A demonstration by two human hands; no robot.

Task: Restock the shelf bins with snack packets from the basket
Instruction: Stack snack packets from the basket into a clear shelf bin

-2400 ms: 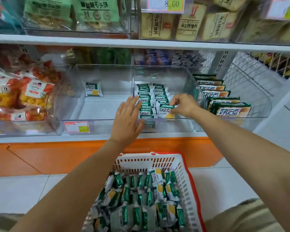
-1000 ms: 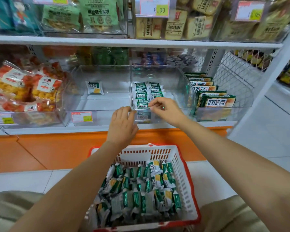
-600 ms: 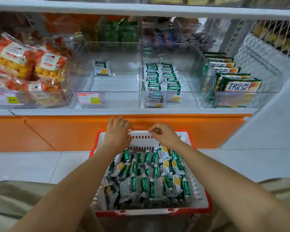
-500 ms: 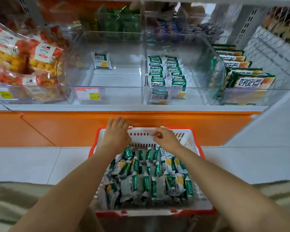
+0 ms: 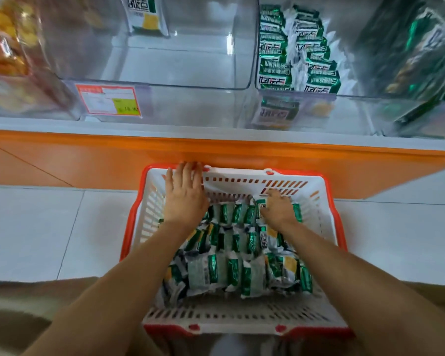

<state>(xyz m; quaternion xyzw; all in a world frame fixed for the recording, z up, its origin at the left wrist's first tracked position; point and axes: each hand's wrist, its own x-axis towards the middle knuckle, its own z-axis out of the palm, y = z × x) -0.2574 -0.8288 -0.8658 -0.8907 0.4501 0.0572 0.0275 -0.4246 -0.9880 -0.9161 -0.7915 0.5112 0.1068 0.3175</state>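
white slotted plastic basket (image 5: 326,201) with a red rim, set on the tiled floor (image 5: 36,227), far edge close against the orange base panel (image 5: 88,160) under the shelf (image 5: 190,128). heaped inside, green-and-white snack packets (image 5: 229,265), mostly standing on edge, a few showing a yellow patch.

left hand (image 5: 184,201) flat over the basket's far left corner, fingers (image 5: 188,173) straight and close together, tips reaching the far rim, holding nothing.

right hand (image 5: 278,210) down among the packets near the basket's far right corner, fingers (image 5: 276,194) bent onto the pile; cannot tell whether closed round a packet or merely resting there.

up on the shelf, middle clear bin (image 5: 165,68) with a single packet (image 5: 144,14) upright at the back and a red-bordered price tag (image 5: 108,100) on the front edge. just beside it to the right, second clear bin (image 5: 350,109) holding two rows of shelved packets (image 5: 275,55), front to back, with one more seen through the front wall. blurred orange and red bags (image 5: 3,47) toward the left end of the shelf; blurred dark green packs (image 5: 421,60) toward the right end.
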